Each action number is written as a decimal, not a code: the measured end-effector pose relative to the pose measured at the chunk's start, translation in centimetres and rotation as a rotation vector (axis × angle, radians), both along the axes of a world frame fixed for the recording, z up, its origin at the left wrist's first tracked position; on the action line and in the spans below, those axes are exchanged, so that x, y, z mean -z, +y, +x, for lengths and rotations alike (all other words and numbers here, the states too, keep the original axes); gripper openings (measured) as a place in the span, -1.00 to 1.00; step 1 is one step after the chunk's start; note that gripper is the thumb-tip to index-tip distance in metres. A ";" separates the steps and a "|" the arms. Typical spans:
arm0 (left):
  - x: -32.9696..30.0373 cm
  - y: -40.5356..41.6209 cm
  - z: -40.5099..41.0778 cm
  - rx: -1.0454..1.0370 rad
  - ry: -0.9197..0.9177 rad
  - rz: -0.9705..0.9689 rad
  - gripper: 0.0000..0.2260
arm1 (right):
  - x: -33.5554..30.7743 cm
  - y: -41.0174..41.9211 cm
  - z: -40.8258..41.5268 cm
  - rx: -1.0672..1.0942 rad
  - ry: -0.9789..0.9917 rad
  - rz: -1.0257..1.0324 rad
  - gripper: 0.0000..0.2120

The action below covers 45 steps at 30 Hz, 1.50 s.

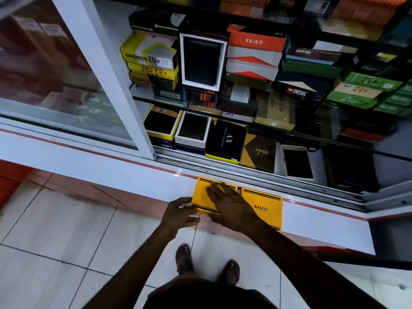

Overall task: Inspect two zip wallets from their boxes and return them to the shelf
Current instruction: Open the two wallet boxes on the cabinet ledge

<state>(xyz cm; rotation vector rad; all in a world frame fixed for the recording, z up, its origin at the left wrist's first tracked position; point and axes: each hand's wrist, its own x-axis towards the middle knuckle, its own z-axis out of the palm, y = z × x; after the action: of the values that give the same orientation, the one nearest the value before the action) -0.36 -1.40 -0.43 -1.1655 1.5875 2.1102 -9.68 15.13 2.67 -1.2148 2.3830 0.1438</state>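
Head view, looking down at a white ledge (pixel 93 168) in front of an open display cabinet (pixel 245 90). Two yellow boxes side by side on that ledge, touching or nearly so: left box (pixel 201 197) and right box (pixel 264 207), the latter printed BALISI. Both closed, no wallet in sight. Right hand (pixel 227 206) spread flat, palm down, over the left box's lid, gripping nothing. Left hand (pixel 178 214) pinched loosely at the same box's near left corner, fingers curled round the edge. Could not tell whether inspection lay ahead or was finished; either way, both boxes off the shelf and their return undone. Readable among the stacked stock inside: KANGAROO (pixel 136 56) with 240 handwritten beside it, HAIKO (pixel 253 41), GENUINE (pixel 303 51), DIESEL (pixel 297 92), A|X Armani Exchange (pixel 226 140), and 240 pencilled on a tan box (pixel 359 89).
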 end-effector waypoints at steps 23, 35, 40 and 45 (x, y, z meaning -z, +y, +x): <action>0.5 -0.7 0.0 -0.044 0.045 0.102 -0.78 | 1.4 2.0 -1.7 -0.274 0.110 -0.161 -0.45; -1.0 -2.7 1.7 -0.036 0.007 0.037 -0.77 | -1.9 2.2 -2.4 0.513 -0.056 -0.836 -0.57; -2.9 -5.2 1.8 -0.065 0.040 0.104 -0.77 | -2.2 1.9 -3.3 1.084 -0.316 -1.190 -0.69; -4.9 -6.3 1.2 -0.175 0.104 0.244 -0.83 | -3.8 1.3 -3.2 1.484 -0.859 -1.381 -0.82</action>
<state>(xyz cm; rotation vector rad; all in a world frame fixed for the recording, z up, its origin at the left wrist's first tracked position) 0.84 -7.69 4.45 -1.1640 1.2612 2.4312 -12.90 16.47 6.44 0.4890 1.7059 -2.1144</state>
